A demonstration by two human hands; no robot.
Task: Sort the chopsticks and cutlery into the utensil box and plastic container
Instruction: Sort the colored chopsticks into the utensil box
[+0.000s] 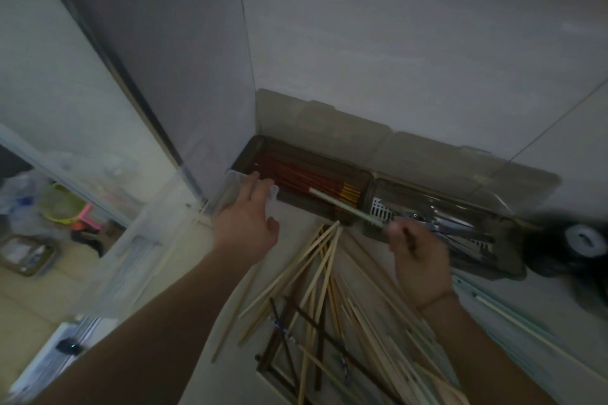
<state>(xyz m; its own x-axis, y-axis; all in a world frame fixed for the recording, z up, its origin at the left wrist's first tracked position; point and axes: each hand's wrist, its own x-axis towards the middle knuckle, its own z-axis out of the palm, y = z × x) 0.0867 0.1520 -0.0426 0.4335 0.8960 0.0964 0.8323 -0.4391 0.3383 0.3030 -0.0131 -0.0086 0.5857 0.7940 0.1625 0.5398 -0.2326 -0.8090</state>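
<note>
Pinching pale chopstick (pixel 342 207), right hand (pixel 418 256) feeds it into utensil box (pixel 358 204); left hand (pixel 246 220), fingers straight, steadies clear plastic container (pixel 230 189) beside box.

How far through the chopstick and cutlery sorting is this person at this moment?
Partly done. The utensil box already holds red chopsticks in its left compartment and metal cutlery in its right. In hand: the right hand pinches a pale chopstick angled into the box, while the left hand touches the clear plastic container. Left: many loose chopsticks on the counter.
</note>
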